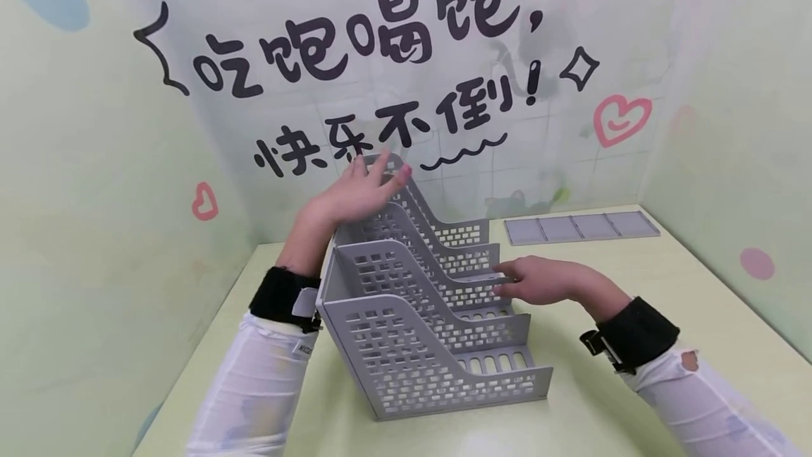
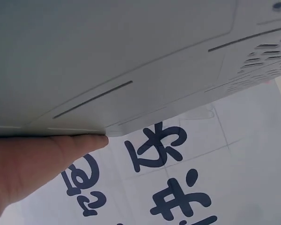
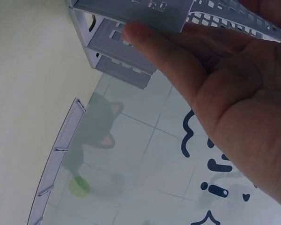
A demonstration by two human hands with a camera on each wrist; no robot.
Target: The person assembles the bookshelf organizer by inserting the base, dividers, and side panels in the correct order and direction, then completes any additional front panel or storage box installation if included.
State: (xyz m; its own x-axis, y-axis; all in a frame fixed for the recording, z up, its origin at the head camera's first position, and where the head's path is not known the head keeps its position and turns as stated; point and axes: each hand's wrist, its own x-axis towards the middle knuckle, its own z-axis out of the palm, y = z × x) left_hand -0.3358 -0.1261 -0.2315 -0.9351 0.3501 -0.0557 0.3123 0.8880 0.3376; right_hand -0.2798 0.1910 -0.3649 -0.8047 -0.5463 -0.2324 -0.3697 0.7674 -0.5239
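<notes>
A grey plastic file organizer stands on the table, with several sloped, perforated dividers. My left hand rests against the tall back of the organizer near its far upper corner, fingers spread. From the left wrist, straight fingers lie along the edge of its smooth panel. On the low front side, my right hand pinches the end of a middle divider. The right wrist view shows the thumb against the divider and the other fingers partly hidden behind it.
A flat grey ribbed panel lies at the back right of the table. Behind stands a wall with black lettering, and side walls rise at left and right.
</notes>
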